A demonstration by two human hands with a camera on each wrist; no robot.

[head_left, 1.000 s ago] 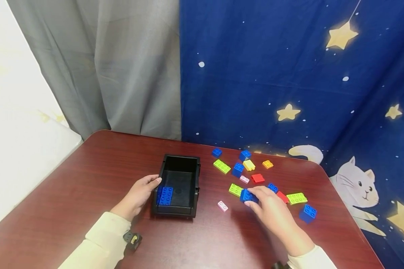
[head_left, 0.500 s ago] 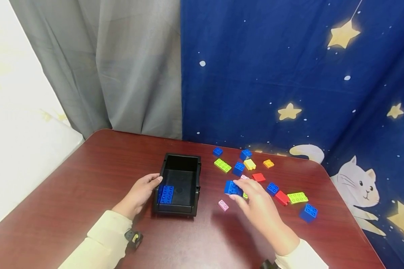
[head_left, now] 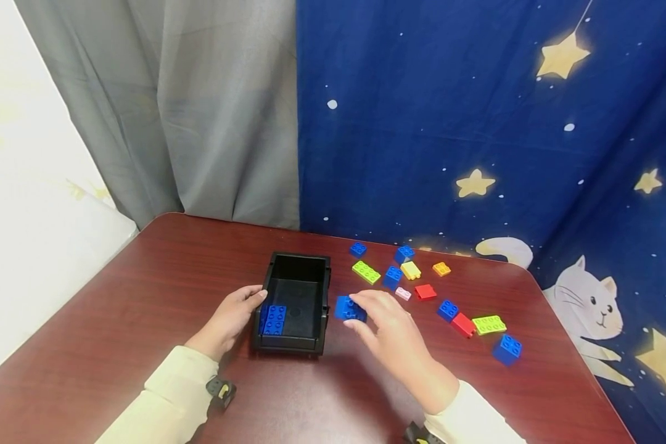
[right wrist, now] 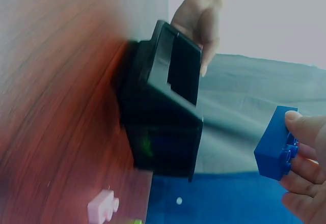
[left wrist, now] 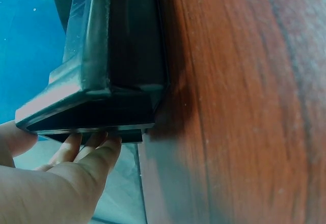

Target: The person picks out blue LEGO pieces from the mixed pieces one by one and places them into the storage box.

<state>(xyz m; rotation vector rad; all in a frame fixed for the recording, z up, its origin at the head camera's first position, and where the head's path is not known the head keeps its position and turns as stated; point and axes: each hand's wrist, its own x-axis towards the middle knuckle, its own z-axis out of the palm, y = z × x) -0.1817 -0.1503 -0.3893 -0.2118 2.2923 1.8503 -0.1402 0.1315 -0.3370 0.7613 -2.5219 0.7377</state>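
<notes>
A black bin [head_left: 301,345] stands on the table, with blue bricks [head_left: 275,320] lying in its near left corner. My left hand [head_left: 227,320] grips its left side; in the left wrist view the thumb is at the rim and the fingers [left wrist: 99,155] reach underneath it. Just right of the bin, my right hand [head_left: 394,336] pinches a blue toy brick [head_left: 346,308] between thumb and fingers. In the right wrist view that blue brick [right wrist: 277,145] is in the air, apart from the bin, its studs turned toward the fingers.
Loose bricks lie on the right half of the table: a lime one [head_left: 366,272], a red one [head_left: 425,292], a yellow one [head_left: 411,270], an orange one [head_left: 441,269] and several blue. A pink brick [right wrist: 102,207] shows below the bin in the right wrist view. Curtains hang behind.
My right hand has carried the blue brick left, from among the loose bricks to beside the bin. It now covers a lime and a pink brick. The left hand and bin stay put.
</notes>
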